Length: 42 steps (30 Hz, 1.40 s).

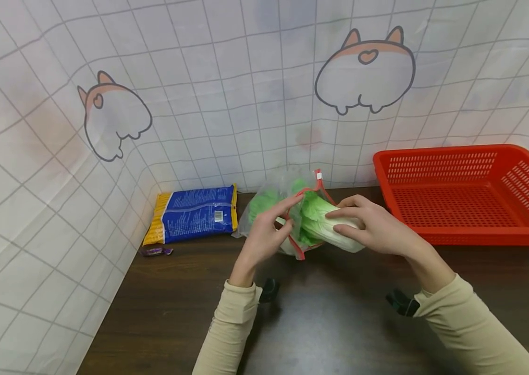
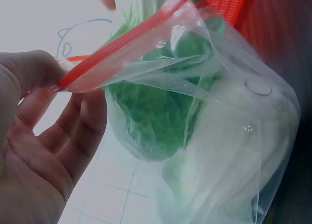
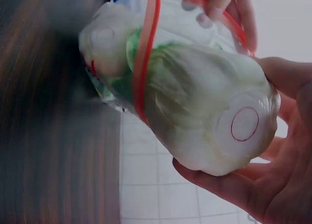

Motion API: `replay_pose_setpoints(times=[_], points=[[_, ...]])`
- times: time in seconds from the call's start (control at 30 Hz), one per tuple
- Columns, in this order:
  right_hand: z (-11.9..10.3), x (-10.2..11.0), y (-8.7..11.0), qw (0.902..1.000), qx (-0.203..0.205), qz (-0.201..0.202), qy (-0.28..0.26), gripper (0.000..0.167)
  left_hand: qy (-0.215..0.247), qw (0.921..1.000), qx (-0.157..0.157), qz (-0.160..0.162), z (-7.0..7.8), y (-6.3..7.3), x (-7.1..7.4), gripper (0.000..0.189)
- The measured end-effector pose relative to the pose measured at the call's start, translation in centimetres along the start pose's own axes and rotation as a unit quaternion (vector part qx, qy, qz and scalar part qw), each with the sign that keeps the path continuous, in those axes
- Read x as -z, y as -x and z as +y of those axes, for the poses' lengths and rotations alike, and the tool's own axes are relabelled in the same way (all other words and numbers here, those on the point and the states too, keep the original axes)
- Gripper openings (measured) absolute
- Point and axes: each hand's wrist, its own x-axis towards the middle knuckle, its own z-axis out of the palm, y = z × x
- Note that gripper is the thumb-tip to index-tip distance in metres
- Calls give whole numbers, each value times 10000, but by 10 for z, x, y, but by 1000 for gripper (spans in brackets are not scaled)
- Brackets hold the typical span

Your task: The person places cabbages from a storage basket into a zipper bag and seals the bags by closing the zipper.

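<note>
My right hand [image 1: 377, 224] grips a napa cabbage [image 1: 332, 225] round its white base, as the right wrist view also shows. The cabbage [image 3: 209, 102] points leafy end first into the mouth of a clear zip bag [image 2: 146, 63] with a red zip strip. With thumb and fingers, my left hand [image 1: 269, 229] pinches the bag's red rim and holds the mouth apart. Inside the bag, a second pale-based cabbage [image 2: 234, 136] shows through the plastic. The bag's far side is partly hidden by my left hand in the head view.
At the back left lies a blue and yellow packet [image 1: 198, 214], with a small purple wrapped sweet [image 1: 156, 251] in front of it. A red plastic basket [image 1: 470, 230] stands on the right of the dark wooden table [image 1: 320, 323]. A grid-patterned cloth [image 1: 226, 94] hangs behind.
</note>
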Motion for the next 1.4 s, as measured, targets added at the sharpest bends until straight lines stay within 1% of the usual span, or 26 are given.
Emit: replay_pose_setpoints(times=[0.1,0.17,0.23,0.3,0.4,0.53,0.57,0.63,0.73,0.8,0.87,0.93,1.0,1.07,1.17,1.23,1.27,1.4], points=[[2,4,4,9999,89,-53,-22,28,28,9999,34,155,0,1,2,55],[3,5,5,9998,158,-72,-20,27,20,9998,22,203,-1,1,3,55],[3,7,6,9997,203,-100,14,27,-24,9998,-46,217,-1,0,3,55],[1,7,5,9998,155,-120,77,27,-83,9996,-160,197,-1,0,2,54],[-5,6,1,9996,-199,-25,216,27,-189,9988,-439,121,0,-1,1,52],[-14,0,-4,9949,-849,391,376,31,-318,9955,-893,-96,1,-1,-1,50],[-16,-2,-5,9937,-916,471,443,31,-346,9944,-979,-181,1,-1,-2,50],[-18,-6,-5,9932,-893,473,577,31,-360,9927,-1104,-329,0,-1,-3,51],[-18,-7,-4,9950,-500,162,845,29,-329,9920,-1127,-470,-1,-1,-4,51],[-18,-5,-4,9958,-285,-41,874,28,-271,9926,-1075,-485,-2,-1,-4,51],[-17,-2,-4,9965,-313,-18,775,28,-241,9934,-1037,-423,-2,-1,-3,52],[-16,-1,-5,9964,-627,210,529,30,-232,9943,-991,-328,-1,-1,-3,52],[-15,-3,-5,9924,-1096,546,128,33,-291,9955,-891,-171,0,-2,-3,51],[-12,-8,-5,9833,-1561,857,-379,36,-365,9966,-737,-2,1,-2,-4,52],[-10,-18,-6,9654,-2020,1120,-1210,42,-502,9971,-530,207,2,-3,-6,52],[-9,-25,-6,9548,-2156,1194,-1659,44,-544,9971,-464,268,3,-3,-7,51],[-10,-27,-6,9504,-2185,1160,-1886,46,-560,9970,-442,287,4,-3,-8,51],[-12,-35,-5,9316,-2271,866,-2704,49,-503,9980,-248,291,6,-3,-8,52]])
